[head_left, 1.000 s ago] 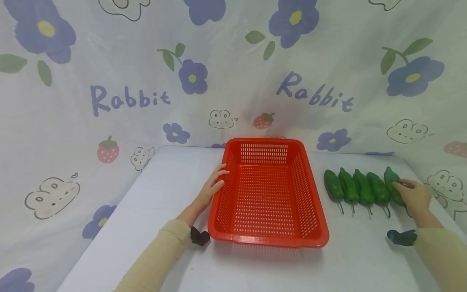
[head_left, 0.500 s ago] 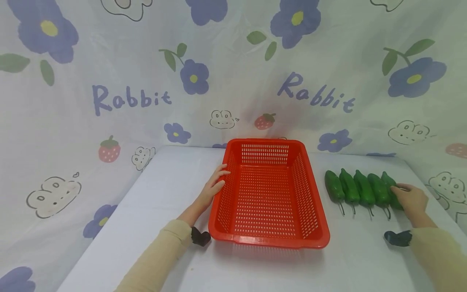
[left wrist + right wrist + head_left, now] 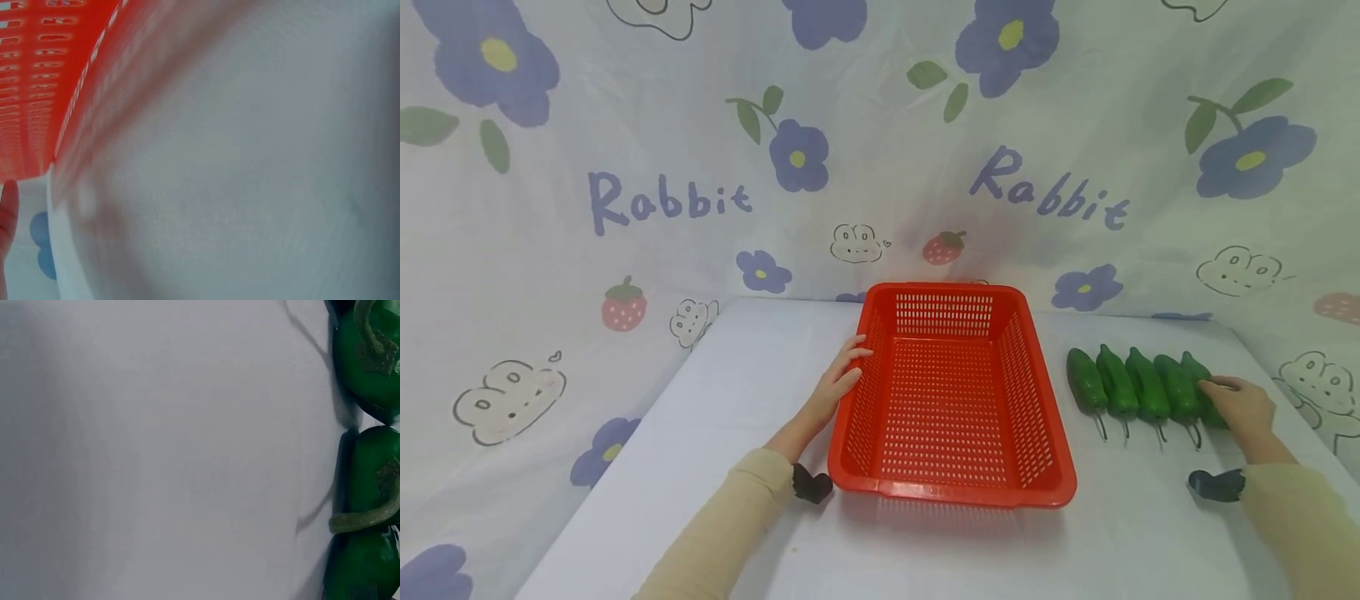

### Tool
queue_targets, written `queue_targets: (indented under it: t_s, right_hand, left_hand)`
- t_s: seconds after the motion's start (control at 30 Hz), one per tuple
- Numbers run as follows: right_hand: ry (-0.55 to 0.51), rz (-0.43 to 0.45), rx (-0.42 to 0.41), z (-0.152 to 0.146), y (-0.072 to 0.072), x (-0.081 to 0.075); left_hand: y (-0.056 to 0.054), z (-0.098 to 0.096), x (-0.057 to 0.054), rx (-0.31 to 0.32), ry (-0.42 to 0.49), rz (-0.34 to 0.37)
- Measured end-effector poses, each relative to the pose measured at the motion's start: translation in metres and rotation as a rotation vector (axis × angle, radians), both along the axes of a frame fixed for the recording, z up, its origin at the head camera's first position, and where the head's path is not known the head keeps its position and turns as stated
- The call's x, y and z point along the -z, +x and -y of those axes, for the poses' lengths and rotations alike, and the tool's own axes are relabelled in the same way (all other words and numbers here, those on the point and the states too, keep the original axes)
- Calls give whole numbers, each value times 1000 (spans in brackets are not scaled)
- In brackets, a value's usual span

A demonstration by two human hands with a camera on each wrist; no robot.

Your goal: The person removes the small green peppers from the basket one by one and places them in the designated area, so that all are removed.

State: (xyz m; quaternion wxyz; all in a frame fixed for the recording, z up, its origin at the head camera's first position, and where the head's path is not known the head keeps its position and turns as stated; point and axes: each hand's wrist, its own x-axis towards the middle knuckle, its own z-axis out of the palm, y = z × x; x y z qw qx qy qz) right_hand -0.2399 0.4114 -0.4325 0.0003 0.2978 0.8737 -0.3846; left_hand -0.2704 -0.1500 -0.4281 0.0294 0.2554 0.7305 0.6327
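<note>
Several green peppers lie side by side in a row at the right of the head view, stems toward the person. My right hand point(image 3: 1243, 412) grips the rightmost pepper point(image 3: 1196, 364) from its right side, covering much of it. That pepper sits up against its neighbour pepper point(image 3: 1177, 390). In the right wrist view, the stem end of a pepper point(image 3: 369, 565) and others show along the right edge. My left hand point(image 3: 832, 387) rests on the left rim of a red plastic basket point(image 3: 951, 493), fingers relaxed over it. A fingertip point(image 3: 9, 201) of it shows in the left wrist view.
The basket has slotted walls and stands in the middle of a white-covered table point(image 3: 700, 400). Behind it hangs a cloth point(image 3: 865, 108) printed with flowers, rabbits and strawberries. Dark straps point(image 3: 1217, 486) are at both wrists.
My right hand has moved left with the rightmost pepper, closing the gap to the row, and is nearly still over the last half second. My left hand stays on the basket rim.
</note>
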Motion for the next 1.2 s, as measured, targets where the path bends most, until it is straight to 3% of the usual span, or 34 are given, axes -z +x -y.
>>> queue_targets:
  t_s: [0.23,0.37,0.5,0.6,0.73,0.93,1.1,1.2]
  right_hand:
    - [3,-4,-46,-9,-2,3]
    - [-14,-6,-60,-13,0,3]
    - [-7,-57,-94,-19,0,5]
    - [35,-119,-131,-29,-2,14]
    - [132,-182,-170,-33,-1,21]
    - [207,-259,-243,-14,21,9]
    - [275,-342,-267,-4,39,9]
    - [306,-370,-309,12,51,-1]
  left_hand:
    - [16,-5,-22,-10,-26,8]
    - [16,-5,-20,-7,-23,19]
    - [7,-1,-9,12,-33,-4]
    - [1,3,-4,1,-117,-47]
    - [1,8,-6,-15,-249,-75]
    - [6,13,-14,-54,-431,-117]
    - [15,18,-23,-164,-561,-224]
    - [24,24,-31,-254,-635,-284]
